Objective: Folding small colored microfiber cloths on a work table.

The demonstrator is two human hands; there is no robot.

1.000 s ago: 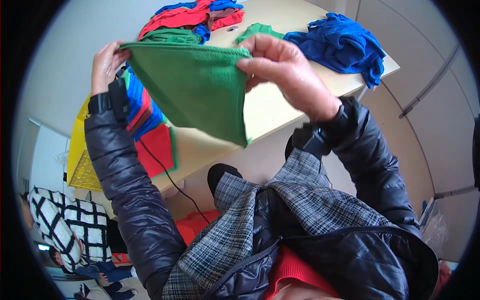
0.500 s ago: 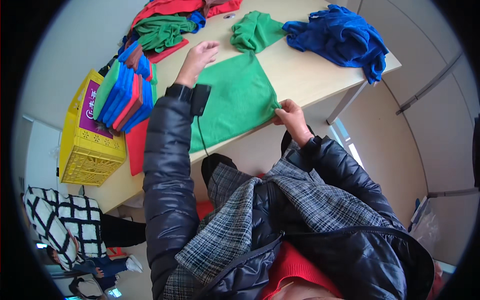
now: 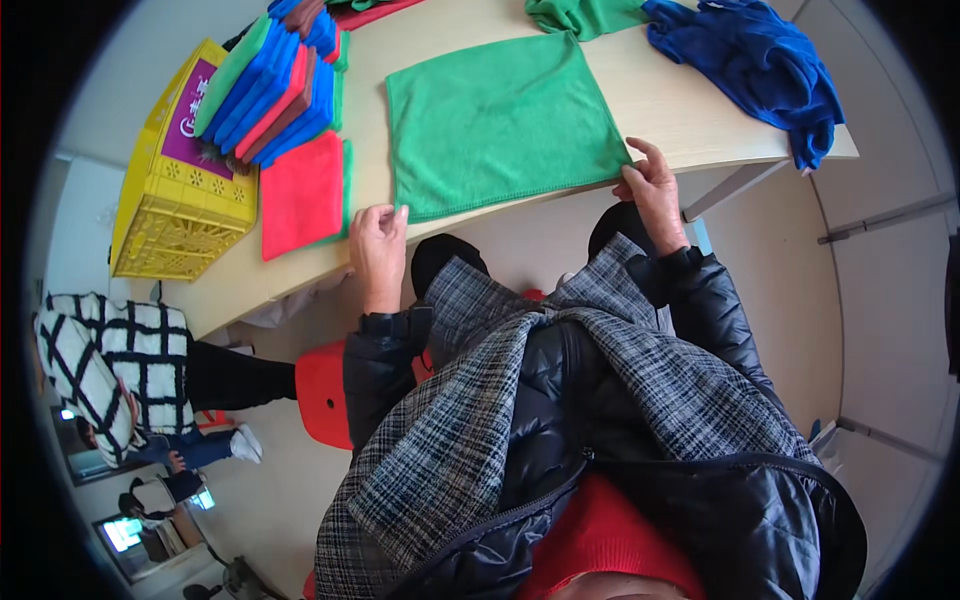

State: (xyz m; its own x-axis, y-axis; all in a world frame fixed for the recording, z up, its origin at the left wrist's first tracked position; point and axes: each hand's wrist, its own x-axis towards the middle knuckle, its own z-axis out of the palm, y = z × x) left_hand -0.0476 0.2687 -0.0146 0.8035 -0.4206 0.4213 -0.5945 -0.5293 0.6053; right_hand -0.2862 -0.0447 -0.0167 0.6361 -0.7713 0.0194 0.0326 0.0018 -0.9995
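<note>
A green towel (image 3: 505,125) lies spread flat along the near edge of the table. My left hand (image 3: 379,250) is at its near left corner, fingers curled and thumb against the cloth, pinching that corner. At the near right corner my right hand (image 3: 655,195) pinches the fabric between thumb and fingers, with the index finger raised. Left of the towel, a folded red towel (image 3: 300,195) rests on a green one (image 3: 347,185).
A yellow crate (image 3: 185,220) stands on the left, next to a stack of folded coloured towels (image 3: 270,95). A crumpled green towel (image 3: 585,15) and a heap of blue towels (image 3: 755,70) lie at the far right. Below are a red chair (image 3: 320,395) and another person (image 3: 145,375).
My left hand has come from the towel's far left side down to its near left corner. The towel now lies flatter. My right hand remains at the near right corner; the view has shifted.
</note>
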